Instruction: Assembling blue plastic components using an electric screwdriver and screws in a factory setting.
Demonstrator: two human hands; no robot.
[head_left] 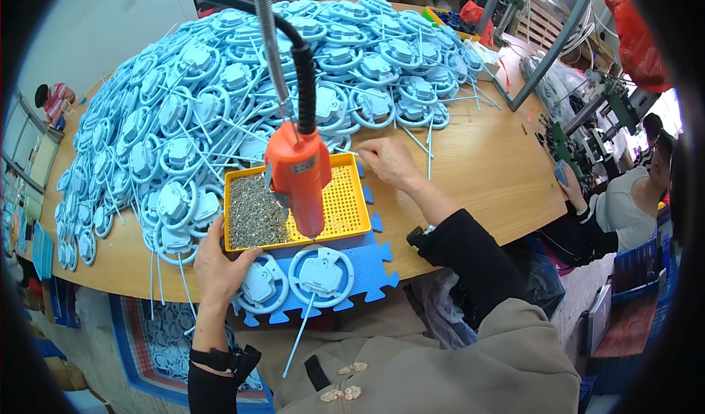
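Note:
My left hand [218, 269] rests at the near left corner of a yellow perforated tray [294, 244], thumb and forefinger spread apart. Its thumb lies just above a light blue plastic ring piece [258, 285] with a flat centre block. A second such ring piece [322, 273], with a thin stick pointing toward me, lies beside it on a blue foam mat [361, 271]. Small metal screws [255, 212] fill the tray's left part. Beyond the tray's right side, my right hand [388, 160] has its fingers curled together; what they hold, if anything, is hidden.
An orange electric screwdriver [299, 183] hangs on a spring over the tray. Light blue ring pieces [180, 113] are heaped across the wooden table [485, 186]. Below its left edge stands a striped bag [136, 348] of similar pieces. Another person [624, 205] sits at the right.

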